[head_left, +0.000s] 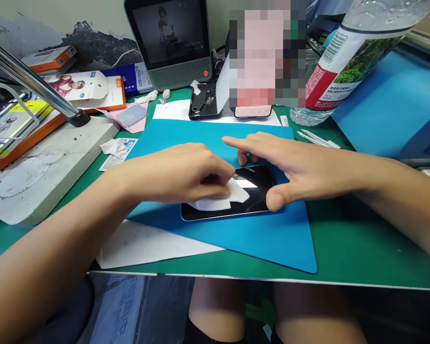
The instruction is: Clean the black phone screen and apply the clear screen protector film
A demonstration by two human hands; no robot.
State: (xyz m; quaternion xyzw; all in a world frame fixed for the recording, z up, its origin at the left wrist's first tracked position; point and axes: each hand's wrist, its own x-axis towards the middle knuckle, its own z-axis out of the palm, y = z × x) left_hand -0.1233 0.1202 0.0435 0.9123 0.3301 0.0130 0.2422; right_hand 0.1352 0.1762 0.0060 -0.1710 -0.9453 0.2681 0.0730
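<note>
1. Right, from the head camera, the one view there is: a dark phone (258, 190) lies flat, screen up, on a blue mat (236, 239), near the middle of the green tabletop (361, 258).
2. The left hand (186, 174) rests over the phone's left half. Its grip is pinched shut on a small white wipe (236, 195), which is pressed flat against the glass.
3. The right hand (301, 167) spans the phone's right end. Its thumb sits against the near corner and its bent fingers against the far edge, so the grip clasps the phone across its width. The index finger points straight out to the left, above the mat.
4. A white sheet (146, 246) pokes out from under the mat's near left corner.
5. Behind the mat a smart display (172, 43) stands upright with a picture on its screen. Just to its right a black phone shell (204, 102) lies on another white sheet.
6. At the far right a clear plastic bottle (347, 57) with a red and green label leans over the tabletop.
7. To the left is a white slab base (39, 181) with a metal arm (32, 81) rising from it. Orange boxes (50, 57) are stacked behind.
8. Crumpled tissue (115, 147) lies between the slab and the mat.
</note>
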